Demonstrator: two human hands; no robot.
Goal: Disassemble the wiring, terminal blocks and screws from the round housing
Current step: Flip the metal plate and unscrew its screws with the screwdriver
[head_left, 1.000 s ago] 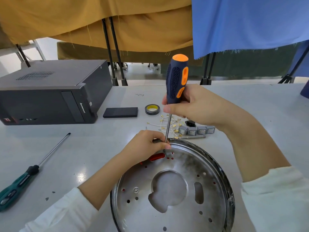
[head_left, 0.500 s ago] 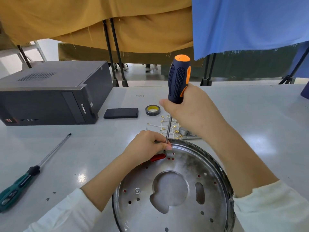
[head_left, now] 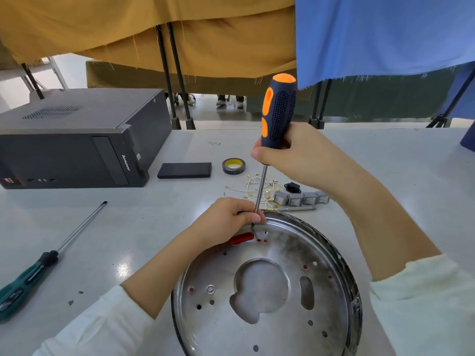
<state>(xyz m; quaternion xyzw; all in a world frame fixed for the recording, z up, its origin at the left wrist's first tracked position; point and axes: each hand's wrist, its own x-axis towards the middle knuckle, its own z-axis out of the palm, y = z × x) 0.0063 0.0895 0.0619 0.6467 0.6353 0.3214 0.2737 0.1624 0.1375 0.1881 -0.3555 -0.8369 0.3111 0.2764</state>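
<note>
The round housing (head_left: 267, 291) lies nearest, on the desk (head_left: 128, 240): a shallow, polished steel pan with a raised rim, a large keyhole-shaped central cutout, one oblong slot and many small drilled holes, its floor dulled by grey smears. At its far rim the left hand (head_left: 226, 222) rests with curled fingers (head_left: 254, 217) pinched around the lower shank of the screwdriver (head_left: 276, 116), steadying the tip on a small screw (head_left: 253, 226) in the housing floor; a red part (head_left: 241, 238) lies just beside that point, partly hidden by the hand. The right hand (head_left: 295, 160) grips the base of the handle, fingers wrapped fully around the rubber-textured navy and orange grip, the tool standing nearly upright. The step in hand appears to be the removal of a remaining screw. The next move calls for firm downward pressure and turning with the tip kept seated, since the polished metal offers a slip hazard. Beyond the rim lie parts already removed: thin white wires with brass terminals (head_left: 259, 188), a row of grey terminal blocks (head_left: 300, 199) and a black socket (head_left: 292, 187). To the left rests a spare green-handled screwdriver (head_left: 33, 273). Farther back are a tape roll (head_left: 233, 166), a flat black slab (head_left: 184, 170) and a dark computer case (head_left: 77, 140).
</note>
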